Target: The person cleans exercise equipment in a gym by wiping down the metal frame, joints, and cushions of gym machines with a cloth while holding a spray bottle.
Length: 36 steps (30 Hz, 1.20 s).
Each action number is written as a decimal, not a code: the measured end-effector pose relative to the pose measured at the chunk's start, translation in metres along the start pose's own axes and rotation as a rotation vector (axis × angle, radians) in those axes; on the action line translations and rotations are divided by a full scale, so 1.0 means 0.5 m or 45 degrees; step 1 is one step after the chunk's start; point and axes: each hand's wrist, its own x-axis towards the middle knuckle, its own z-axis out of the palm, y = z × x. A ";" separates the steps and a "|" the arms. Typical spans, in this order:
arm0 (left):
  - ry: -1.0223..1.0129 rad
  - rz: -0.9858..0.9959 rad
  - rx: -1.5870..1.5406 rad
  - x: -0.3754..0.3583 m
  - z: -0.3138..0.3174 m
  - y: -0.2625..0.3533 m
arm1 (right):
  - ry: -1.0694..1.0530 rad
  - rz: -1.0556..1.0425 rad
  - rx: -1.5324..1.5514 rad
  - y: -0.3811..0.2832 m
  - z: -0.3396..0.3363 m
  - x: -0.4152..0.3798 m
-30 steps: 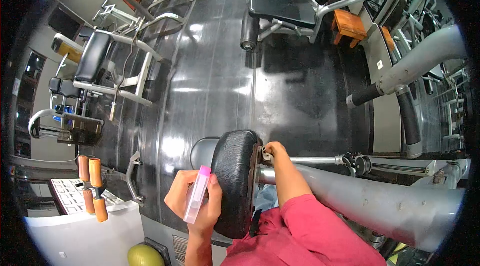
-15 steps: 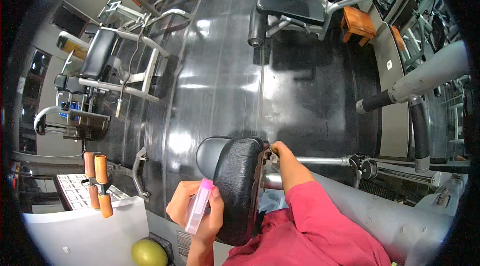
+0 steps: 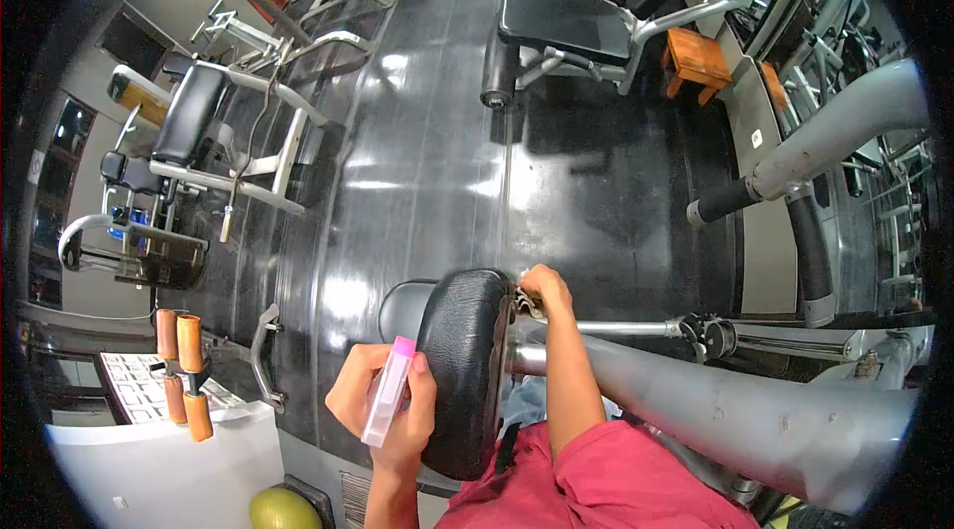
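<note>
My left hand [image 3: 409, 430] is closed around a small clear flat bottle [image 3: 389, 395] with a pink cap, held upright and slightly tilted. It is just left of a black padded cushion [image 3: 464, 370] on a gym machine. My right hand [image 3: 547, 288] grips a crumpled brownish cloth [image 3: 528, 305] at the far right edge of that cushion. Part of the cloth is hidden under the fingers. A second, smaller black pad [image 3: 399, 308] shows behind the cushion.
A thick grey machine tube [image 3: 735, 420] runs to the right beside a thin steel bar [image 3: 631, 328]. Ahead stands a black bench [image 3: 566, 17] near a wooden stool [image 3: 699, 57]. At lower left are a white partition [image 3: 189, 464], brown-handled grips [image 3: 189, 385] and a green ball [image 3: 285, 509].
My right hand has shifted slightly up and left along the cushion's edge, and more of the cloth shows. The bottle stays in my left hand. The whole view has shifted a little.
</note>
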 end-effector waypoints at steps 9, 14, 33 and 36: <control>0.062 0.052 -0.080 0.007 0.006 -0.017 | 0.063 -0.169 -0.136 0.020 0.058 0.082; 0.078 0.100 -0.089 0.009 0.010 -0.015 | -0.149 -0.261 -0.273 0.003 -0.001 0.006; 0.228 0.097 -0.097 -0.001 -0.005 0.008 | -0.302 -0.808 -1.201 -0.012 -0.110 -0.422; 0.266 0.038 -0.008 -0.035 -0.040 0.020 | -0.336 -0.864 -1.321 -0.008 -0.121 -0.414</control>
